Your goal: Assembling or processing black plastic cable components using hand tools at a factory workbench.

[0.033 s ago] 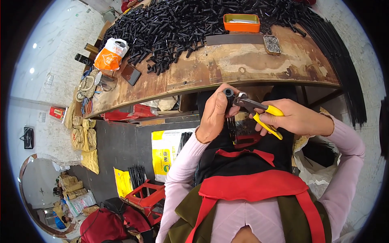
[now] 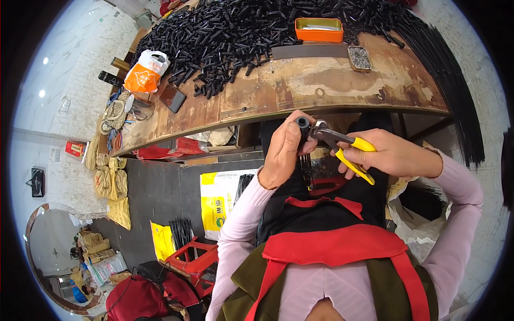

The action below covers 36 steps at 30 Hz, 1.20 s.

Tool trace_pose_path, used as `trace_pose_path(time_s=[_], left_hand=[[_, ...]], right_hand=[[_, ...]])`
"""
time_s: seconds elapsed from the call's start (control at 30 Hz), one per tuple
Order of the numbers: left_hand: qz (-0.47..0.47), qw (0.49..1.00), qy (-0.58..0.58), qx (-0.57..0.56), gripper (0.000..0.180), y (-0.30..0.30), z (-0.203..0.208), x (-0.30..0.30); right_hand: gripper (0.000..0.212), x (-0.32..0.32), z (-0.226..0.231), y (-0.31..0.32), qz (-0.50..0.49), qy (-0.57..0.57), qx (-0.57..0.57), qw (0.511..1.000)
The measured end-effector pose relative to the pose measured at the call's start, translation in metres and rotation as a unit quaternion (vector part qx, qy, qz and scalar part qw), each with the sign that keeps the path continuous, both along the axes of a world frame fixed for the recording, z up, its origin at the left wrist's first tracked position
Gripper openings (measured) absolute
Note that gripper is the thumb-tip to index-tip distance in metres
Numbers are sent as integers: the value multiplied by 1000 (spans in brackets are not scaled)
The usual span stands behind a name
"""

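My left hand is closed round a black tubular part, whose round, hollow end faces up between thumb and fingers. Thin black strands hang below that hand. In my right hand is a pair of pliers with yellow handles, its grip held partly spread. The metal jaws lie right beside the tubular part; whether they touch it I cannot tell. Both hands are just in front of the table's near edge, above my lap. A large heap of similar black tubular parts covers the far side of the wooden table.
On the table are an orange box, a small tin of bits, a dark flat strip, a phone and an orange-white bag. Long black rods hang over the right edge. A red stool stands lower left.
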<state>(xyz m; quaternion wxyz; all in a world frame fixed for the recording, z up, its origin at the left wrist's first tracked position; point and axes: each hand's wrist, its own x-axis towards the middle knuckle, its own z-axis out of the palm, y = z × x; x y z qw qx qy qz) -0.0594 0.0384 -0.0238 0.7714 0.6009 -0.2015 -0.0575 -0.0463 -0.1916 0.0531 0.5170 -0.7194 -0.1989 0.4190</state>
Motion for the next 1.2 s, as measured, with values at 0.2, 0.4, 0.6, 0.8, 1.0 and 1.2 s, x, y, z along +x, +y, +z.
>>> trace_pose_path(time_s=[0.2, 0.4, 0.6, 0.8, 1.0, 1.2], left_hand=[[-33, 999, -3, 20, 53, 1, 0, 1], [-31, 999, -26, 29, 54, 2, 0, -3], [-17, 999, -13, -32, 55, -4, 0, -3], [107, 994, -25, -28, 58, 9, 2, 3], [144, 983, -101, -48, 51, 18, 31, -2], [62, 995, -43, 72, 54, 2, -1, -9]], right_hand=[[36, 11, 29, -5, 40, 20, -88, 995], [33, 9, 35, -2, 35, 39, -137, 989], [32, -7, -7, 3, -35, 28, 19, 999], [21, 13, -28, 0, -127, -222, 85, 963], [24, 143, -69, -59, -158, -584, -169, 778], [21, 209, -108, -73, -152, -587, -340, 719]])
